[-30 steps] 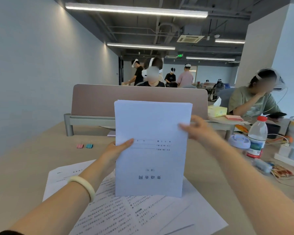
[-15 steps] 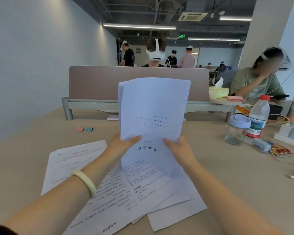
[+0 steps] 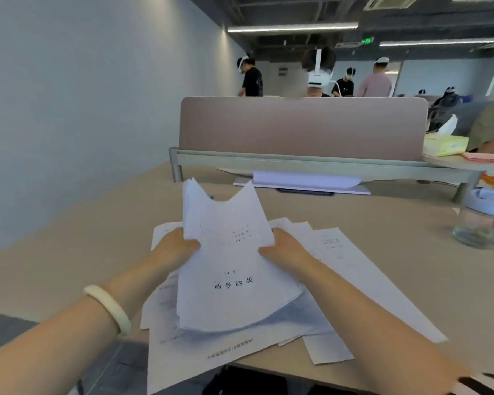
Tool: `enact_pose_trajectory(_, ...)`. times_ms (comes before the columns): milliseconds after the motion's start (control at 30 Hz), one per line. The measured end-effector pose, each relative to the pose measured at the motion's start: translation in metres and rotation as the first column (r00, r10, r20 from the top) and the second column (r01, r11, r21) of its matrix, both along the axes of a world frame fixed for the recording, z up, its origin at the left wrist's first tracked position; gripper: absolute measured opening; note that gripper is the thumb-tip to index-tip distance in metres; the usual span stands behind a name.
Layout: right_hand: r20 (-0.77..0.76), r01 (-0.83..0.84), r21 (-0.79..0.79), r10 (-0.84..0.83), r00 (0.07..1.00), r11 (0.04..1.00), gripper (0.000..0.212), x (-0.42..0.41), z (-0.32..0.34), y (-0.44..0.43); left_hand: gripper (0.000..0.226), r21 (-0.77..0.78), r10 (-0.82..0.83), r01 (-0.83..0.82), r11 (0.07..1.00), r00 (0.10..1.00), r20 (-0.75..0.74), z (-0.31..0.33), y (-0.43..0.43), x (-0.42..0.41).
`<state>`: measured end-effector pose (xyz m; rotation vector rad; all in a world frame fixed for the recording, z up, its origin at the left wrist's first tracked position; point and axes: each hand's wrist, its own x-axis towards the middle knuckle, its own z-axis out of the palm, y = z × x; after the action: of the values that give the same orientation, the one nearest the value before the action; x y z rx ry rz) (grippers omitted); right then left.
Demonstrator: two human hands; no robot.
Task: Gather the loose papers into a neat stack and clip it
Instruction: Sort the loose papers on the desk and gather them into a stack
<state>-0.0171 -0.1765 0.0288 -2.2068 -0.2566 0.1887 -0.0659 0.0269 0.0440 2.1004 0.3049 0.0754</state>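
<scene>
**Inspector A:** Position of the work item?

**Inspector B:** The stack of papers (image 3: pixel 228 269) is held over the near edge of the table (image 3: pixel 69 246), tilted back, its lower edge resting on the loose sheets (image 3: pixel 362 269) spread beneath it. The top edge droops at the middle, leaving both upper corners standing up. The cover page faces the camera with its printed title upside down.

**Inspector A:** Hands?

**Inspector B:** The left hand (image 3: pixel 173 248) clamps the stack's left edge about halfway up, thumb on the front face. The right hand (image 3: pixel 283 249) clamps the right edge at the same height, thumb likewise on the front. The fingers of both hands are closed on the stack; those behind the paper are hidden. A pale bangle (image 3: pixel 109 307) sits on the left wrist.

**Inspector A:** Condition of the loose sheets?

**Inspector B:** Fanned unevenly, overlapping, several corners projecting past the table's front edge.

**Inspector A:** Anything else on the table?

**Inspector B:** A glass jar with a pale blue lid (image 3: pixel 481 218) stands at the right, well apart from the stack. A flat pile of white paper (image 3: pixel 305 179) lies at the foot of the desk divider (image 3: pixel 303 126). People wearing headsets are beyond the divider.
</scene>
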Motion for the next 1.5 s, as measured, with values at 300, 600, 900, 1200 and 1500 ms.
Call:
enact_pose_trajectory(300, -0.107, 0.018, -0.313, -0.054, 0.993, 0.95, 0.049, -0.015, -0.016, 0.032, 0.057, 0.325, 0.119, 0.001, 0.946, 0.93, -0.349, -0.021, 0.037, -0.02)
enact_pose_trajectory(600, -0.257, 0.011, 0.069, 0.007, 0.966, 0.998, 0.052, -0.025, -0.013, 0.022, 0.023, -0.09, 0.09, -0.118, 0.989, 0.959, -0.269, -0.02, 0.054, -0.016)
enact_pose_trajectory(900, -0.141, 0.012, 0.16, 0.01, 0.99, 0.987, 0.037, -0.024, -0.005, -0.002, 0.029, -0.219, -0.032, 0.023, 0.975, 0.999, -0.038, -0.015, 0.037, -0.002)
enact_pose_trajectory(1200, 0.023, 0.424, -0.579, -0.505, 0.863, 0.697, 0.076, 0.016, -0.024, -0.144, 0.075, -0.069, -0.063, 0.056, 0.996, 0.994, -0.092, -0.029, -0.014, 0.019)
enact_pose_trajectory(1500, -0.337, 0.385, -0.161, -0.417, 0.844, 0.909, 0.031, 0.017, -0.011, -0.157, 0.039, -0.335, -0.31, 0.239, 0.911, 0.934, -0.175, -0.021, -0.056, 0.039)
